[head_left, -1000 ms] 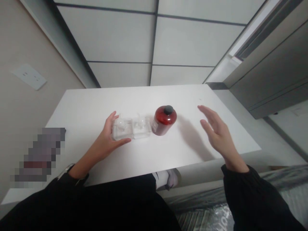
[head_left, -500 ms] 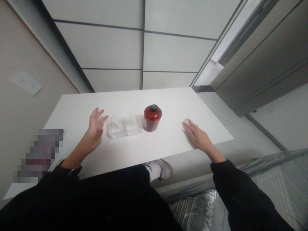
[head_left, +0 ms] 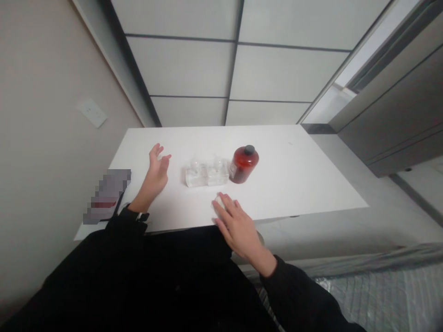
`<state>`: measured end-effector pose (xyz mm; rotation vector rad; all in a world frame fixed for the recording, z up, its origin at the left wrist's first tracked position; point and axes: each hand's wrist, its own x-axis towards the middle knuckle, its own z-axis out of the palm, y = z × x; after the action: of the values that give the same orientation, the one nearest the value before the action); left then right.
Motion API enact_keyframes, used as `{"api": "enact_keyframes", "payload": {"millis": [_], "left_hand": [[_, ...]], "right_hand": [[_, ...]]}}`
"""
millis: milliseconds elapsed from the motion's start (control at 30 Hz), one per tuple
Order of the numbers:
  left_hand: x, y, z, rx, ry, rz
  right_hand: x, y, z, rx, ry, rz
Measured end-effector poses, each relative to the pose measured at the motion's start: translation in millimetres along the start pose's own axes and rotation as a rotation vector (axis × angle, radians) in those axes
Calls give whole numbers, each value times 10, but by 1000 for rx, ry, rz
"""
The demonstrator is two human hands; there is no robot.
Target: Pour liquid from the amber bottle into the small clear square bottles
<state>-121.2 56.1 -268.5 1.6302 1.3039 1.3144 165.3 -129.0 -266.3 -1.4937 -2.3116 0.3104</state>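
On the white table [head_left: 277, 184], two clear, box-shaped containers [head_left: 206, 176] with rounded clear tops stand side by side; I cannot tell their exact kind. Touching or nearly touching their right side is a dark red bottle [head_left: 244, 165] with a black cap. My left hand [head_left: 157, 174] hovers to the left of the containers, fingers apart and empty. In front of the containers, near the table's front edge, my right hand [head_left: 238, 226] has its fingers around a small clear object [head_left: 218, 201], mostly hidden and too faint to name.
A blurred-out flat item [head_left: 109, 193] lies at the table's left end, by the wall with a socket plate [head_left: 92, 113]. White sliding panels [head_left: 194, 69] rise behind the table. A grey cabinet [head_left: 391, 92] stands to the right.
My right hand has swept left from the table's right side to in front of the containers, carrying the small clear object. My left hand stays raised; the view has turned left.
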Motion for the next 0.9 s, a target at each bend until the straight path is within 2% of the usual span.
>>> {"api": "enact_keyframes", "payload": {"millis": [233,300,367,433,500,567,667,733,800,833,900], "left_hand": [[-10,-20,31,17,92,-55],[-13,-9,25,16,99,-66],[-17,4,10,15,94,-83],[-27,17,-3,13,85,-107],[-40,26,-6,11,77,-130],[-52,28,10,9,73,-144],[-61,18,62,8,74,-148],[-61,4,102,9,78,-149],[-61,-12,130,12,81,-148],[-62,-22,136,16,84,-147],[-66,-47,134,30,89,-140]], "right_hand": [[569,-732,203,57,-101,-327],[646,-816,218,47,-112,-362],[622,-779,215,28,-108,-343],[492,-594,183,6,-91,-282],[263,-255,96,-24,-56,-175],[-44,209,-66,-63,0,-20],[-559,976,-421,-145,124,265],[-846,1385,-651,-203,206,445],[-1014,1619,-792,-241,252,565],[-1041,1660,-814,-252,266,595],[-981,1597,-754,-255,283,596]]}}
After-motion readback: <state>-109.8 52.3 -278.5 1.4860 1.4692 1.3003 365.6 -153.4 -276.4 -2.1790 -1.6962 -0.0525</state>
